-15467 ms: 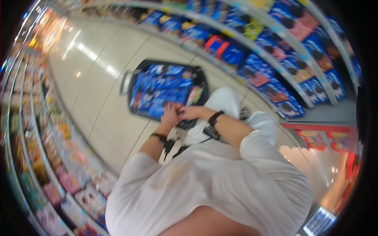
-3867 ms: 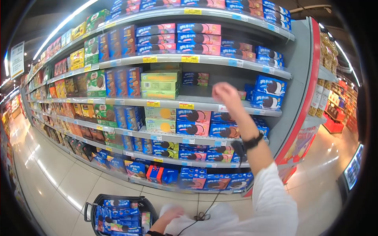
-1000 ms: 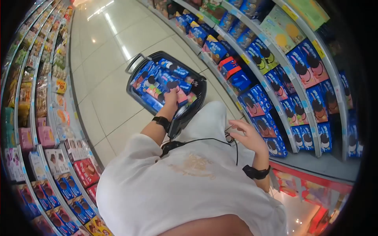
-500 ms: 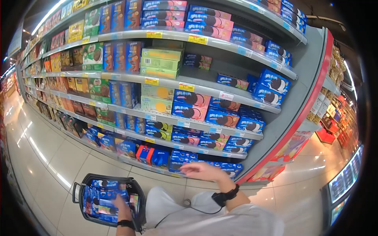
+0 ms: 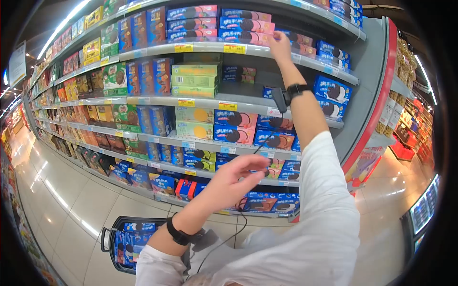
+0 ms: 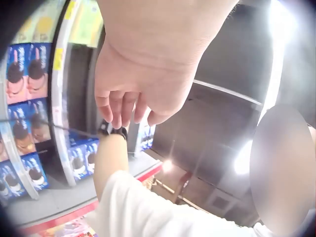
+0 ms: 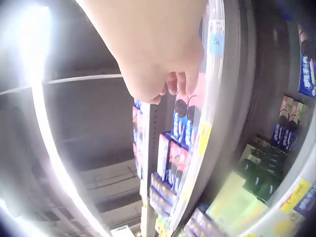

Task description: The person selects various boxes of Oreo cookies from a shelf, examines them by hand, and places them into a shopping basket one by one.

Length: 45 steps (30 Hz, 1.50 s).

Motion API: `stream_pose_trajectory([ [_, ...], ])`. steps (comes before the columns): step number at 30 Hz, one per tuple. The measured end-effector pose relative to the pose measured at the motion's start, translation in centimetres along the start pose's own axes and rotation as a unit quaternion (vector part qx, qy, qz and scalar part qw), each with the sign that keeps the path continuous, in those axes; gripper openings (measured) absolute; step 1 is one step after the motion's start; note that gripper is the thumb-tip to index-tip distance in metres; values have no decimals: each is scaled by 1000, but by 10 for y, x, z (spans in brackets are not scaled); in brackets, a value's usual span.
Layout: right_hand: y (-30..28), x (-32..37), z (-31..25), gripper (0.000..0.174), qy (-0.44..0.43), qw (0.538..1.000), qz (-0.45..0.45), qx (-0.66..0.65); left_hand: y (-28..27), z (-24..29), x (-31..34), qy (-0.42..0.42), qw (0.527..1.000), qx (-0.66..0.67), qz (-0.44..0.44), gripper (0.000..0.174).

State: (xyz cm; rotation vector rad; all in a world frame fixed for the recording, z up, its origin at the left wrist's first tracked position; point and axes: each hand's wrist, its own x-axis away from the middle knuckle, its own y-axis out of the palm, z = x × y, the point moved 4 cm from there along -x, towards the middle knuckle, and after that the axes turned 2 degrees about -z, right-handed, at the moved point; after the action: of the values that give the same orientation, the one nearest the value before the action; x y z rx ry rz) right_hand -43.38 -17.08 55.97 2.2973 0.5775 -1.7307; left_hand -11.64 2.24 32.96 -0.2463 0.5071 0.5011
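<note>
My right hand reaches up to the second shelf from the top. Its curled fingertips are right at the end of a blue-and-pink Oreo cookie box, lowest of a small stack; I cannot tell whether they grip it. In the right wrist view the fingers overlap the pink ends of the cookie boxes. My left hand is raised in front of the lower shelves with bent, spread fingers and holds nothing. From the left wrist, the same hand hangs with loose fingers, the right arm beyond it.
A black shopping basket with several blue cookie boxes stands on the tiled floor at lower left, partly behind my left arm. Green boxes fill part of the middle shelf. A red-edged shelf end stands at right; a cable hangs between my arms.
Half a second ago my left hand was in the basket and my right hand was low before the bottom shelf. Both have risen, the right one up to the pink cookie boxes.
</note>
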Motion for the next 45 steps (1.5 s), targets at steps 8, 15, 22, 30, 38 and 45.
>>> stream_pose_trajectory([
  [8,20,-65,34,71,74,987,-16,139,-3,24,-15,-21,1000,-17,-10,28],
  [15,43,-82,47,71,38,990,-90,105,-15,11,-14,-43,999,-27,11,27],
  [22,35,-87,62,75,2,987,-79,143,-10,17,-14,-47,999,4,12,27],
  [30,36,-100,76,67,27,994,-77,71,-9,9,-14,-10,999,-37,28,26],
  [38,29,-100,59,52,44,973,-160,-163,-11,-13,-16,8,977,-209,33,23],
  [45,-15,-71,23,40,52,949,-147,-275,14,-31,-24,30,916,-400,-16,28],
])
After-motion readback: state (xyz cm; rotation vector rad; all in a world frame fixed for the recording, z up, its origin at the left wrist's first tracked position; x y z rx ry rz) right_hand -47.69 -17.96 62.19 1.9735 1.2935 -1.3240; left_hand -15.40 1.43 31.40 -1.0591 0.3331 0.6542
